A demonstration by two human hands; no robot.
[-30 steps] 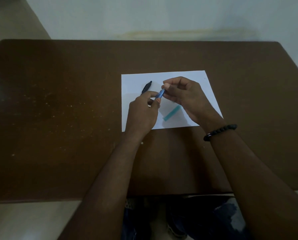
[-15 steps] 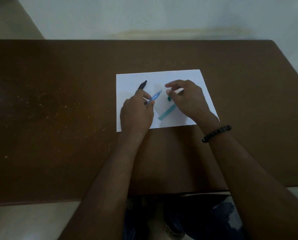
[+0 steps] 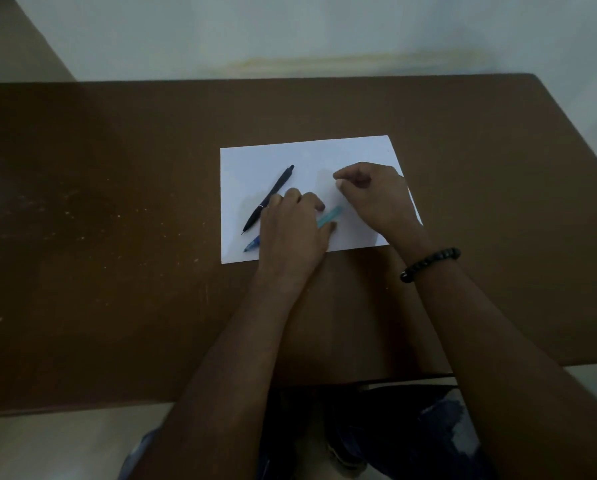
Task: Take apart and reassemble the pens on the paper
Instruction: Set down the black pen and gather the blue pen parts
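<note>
the left hand (image 3: 295, 225) lies over the blue pen part (image 3: 252, 243) and teal barrel (image 3: 330, 216) on the paper (image 3: 252, 168) — grip hidden. the right hand (image 3: 370, 195) curls, perhaps pinching something tiny — it could drop and roll away.
</note>
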